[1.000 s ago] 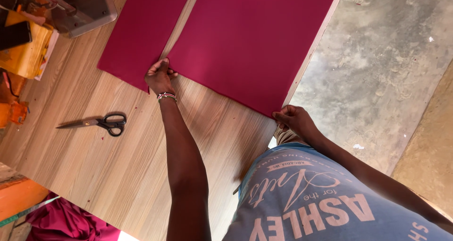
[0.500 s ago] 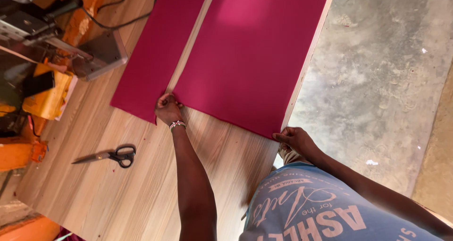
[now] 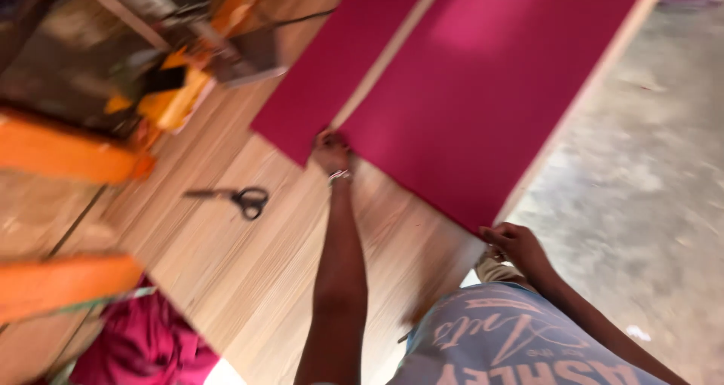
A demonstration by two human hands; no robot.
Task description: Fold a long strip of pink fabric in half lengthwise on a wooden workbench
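Compared with half a second earlier, both hands sit lower and further right in view, and black-handled scissors (image 3: 240,199) lie closer to the centre of the pale wooden tabletop (image 3: 264,279). Orange tools clutter the upper left; crumpled magenta cloth (image 3: 147,343) hangs below the table edge. 2 flat magenta fabric panels (image 3: 483,106) cover the far tabletop. Left hand (image 3: 330,151), fingers curled together, presses the near edge where the panels meet. Right hand (image 3: 516,247) pinches the wide panel's near corner at the table edge.
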